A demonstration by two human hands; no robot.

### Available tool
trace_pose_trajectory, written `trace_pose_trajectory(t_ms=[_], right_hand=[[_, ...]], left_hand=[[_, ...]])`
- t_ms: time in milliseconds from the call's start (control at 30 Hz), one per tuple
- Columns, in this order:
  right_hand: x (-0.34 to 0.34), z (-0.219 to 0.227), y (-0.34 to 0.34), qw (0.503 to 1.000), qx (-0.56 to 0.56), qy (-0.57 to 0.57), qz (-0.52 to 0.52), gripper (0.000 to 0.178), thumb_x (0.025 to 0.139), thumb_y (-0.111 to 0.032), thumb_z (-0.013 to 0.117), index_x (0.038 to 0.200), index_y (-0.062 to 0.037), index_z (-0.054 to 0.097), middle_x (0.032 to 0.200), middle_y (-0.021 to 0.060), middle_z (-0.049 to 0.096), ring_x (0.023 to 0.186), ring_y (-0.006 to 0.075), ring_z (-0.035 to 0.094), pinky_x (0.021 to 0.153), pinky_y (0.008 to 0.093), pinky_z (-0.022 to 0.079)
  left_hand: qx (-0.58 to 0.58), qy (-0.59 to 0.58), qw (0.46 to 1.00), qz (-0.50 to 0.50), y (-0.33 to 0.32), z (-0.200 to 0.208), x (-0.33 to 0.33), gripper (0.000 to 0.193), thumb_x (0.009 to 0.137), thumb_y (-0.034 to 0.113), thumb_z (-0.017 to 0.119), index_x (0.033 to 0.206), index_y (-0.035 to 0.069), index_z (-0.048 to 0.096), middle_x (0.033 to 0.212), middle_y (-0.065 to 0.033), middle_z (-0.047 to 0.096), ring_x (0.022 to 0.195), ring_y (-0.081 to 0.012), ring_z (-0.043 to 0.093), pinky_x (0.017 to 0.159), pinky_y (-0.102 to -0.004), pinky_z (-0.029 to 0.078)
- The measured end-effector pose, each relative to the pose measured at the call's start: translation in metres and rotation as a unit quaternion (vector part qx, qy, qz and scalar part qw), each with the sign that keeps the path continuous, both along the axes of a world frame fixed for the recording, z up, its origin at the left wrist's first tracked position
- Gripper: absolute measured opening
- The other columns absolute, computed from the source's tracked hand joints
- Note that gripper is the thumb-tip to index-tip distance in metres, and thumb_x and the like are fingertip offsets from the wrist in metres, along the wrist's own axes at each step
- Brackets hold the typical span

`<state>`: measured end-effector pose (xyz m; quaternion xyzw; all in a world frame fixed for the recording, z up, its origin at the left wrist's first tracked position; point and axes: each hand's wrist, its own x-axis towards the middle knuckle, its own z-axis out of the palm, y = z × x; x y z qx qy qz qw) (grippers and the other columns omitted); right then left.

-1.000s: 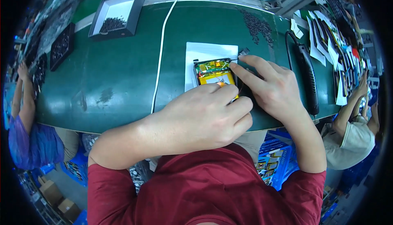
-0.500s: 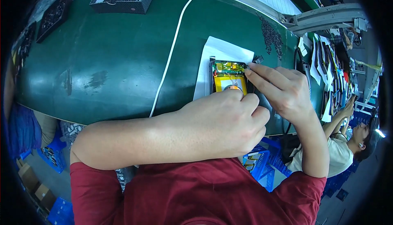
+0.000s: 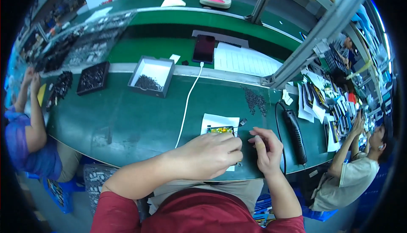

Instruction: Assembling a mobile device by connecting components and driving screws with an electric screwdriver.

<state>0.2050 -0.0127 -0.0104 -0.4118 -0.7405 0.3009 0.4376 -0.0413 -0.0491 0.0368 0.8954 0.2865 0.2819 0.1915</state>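
My left hand [image 3: 207, 154] is closed over an opened device with a green circuit board [image 3: 221, 129] and yellow tape. Its fingertips are hidden behind the knuckles, so what they pinch cannot be made out. The device lies on a white sheet of paper [image 3: 208, 120] near the table's front edge. A short black lead with a small plug [image 3: 243, 122] sticks out at its upper right. Just right of the device, my right hand [image 3: 269, 151] hovers with bent fingers apart and nothing visible in them.
A black corded tool [image 3: 294, 135] lies to the right. Tiny black parts [image 3: 254, 101] are heaped beyond my hands. A white cable [image 3: 188, 106] crosses the table toward a phone [image 3: 204, 48]. Boxes [image 3: 148, 81] of small parts stand at far left. Co-workers sit at both sides.
The view has tilted up, showing more of the far table. My right hand has come off the device's upper right corner and moved away. My left hand stays over the device.
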Motion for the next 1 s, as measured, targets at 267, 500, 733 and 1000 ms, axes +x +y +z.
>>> trace_pose_trajectory(t_ms=[267, 500, 733, 1000], right_hand=[[0.000, 0.004, -0.004, 0.998, 0.055, -0.037, 0.006, 0.019, 0.092, -0.003, 0.071, 0.110, 0.0014, 0.069, 0.101, 0.0142, 0.070, 0.076, 0.0187, 0.071, 0.061, 0.0279, 0.055], [-0.032, 0.023, -0.067, 0.968, 0.125, -0.216, 0.019, 0.067, 0.073, -0.044, 0.086, 0.118, -0.0014, 0.062, 0.132, 0.0236, 0.058, 0.115, 0.0401, 0.062, 0.094, 0.0461, 0.053], [-0.059, 0.005, -0.058, 0.964, 0.169, -0.202, -0.035, 0.052, 0.068, -0.022, 0.083, 0.108, -0.0033, 0.056, 0.136, 0.0230, 0.054, 0.105, 0.0358, 0.060, 0.085, 0.0453, 0.049], [-0.043, 0.009, -0.060, 0.979, 0.122, -0.165, -0.003, 0.044, 0.069, -0.013, 0.078, 0.107, 0.0002, 0.058, 0.138, 0.0265, 0.052, 0.111, 0.0415, 0.061, 0.092, 0.0489, 0.051]], left_hand=[[-0.010, 0.076, 0.987, 0.140, -0.002, 0.001, -0.003, 0.067, 0.078, 0.047, 0.085, 0.125, 0.003, 0.064, 0.125, -0.0171, 0.059, 0.117, -0.0364, 0.057, 0.099, -0.0447, 0.047], [-0.087, 0.155, 0.961, 0.213, 0.007, 0.007, -0.008, 0.048, 0.092, 0.035, 0.072, 0.123, 0.000, 0.066, 0.106, -0.0214, 0.065, 0.101, -0.0396, 0.062, 0.089, -0.0456, 0.051], [-0.021, 0.141, 0.966, 0.215, 0.050, -0.006, -0.036, 0.025, 0.097, 0.011, 0.060, 0.118, -0.002, 0.069, 0.110, -0.0201, 0.068, 0.105, -0.0379, 0.065, 0.093, -0.0429, 0.052], [-0.182, 0.134, 0.937, 0.266, 0.063, -0.010, -0.034, 0.018, 0.087, 0.016, 0.076, 0.093, -0.001, 0.073, 0.074, -0.0136, 0.071, 0.065, -0.0226, 0.069, 0.064, -0.0358, 0.054]])
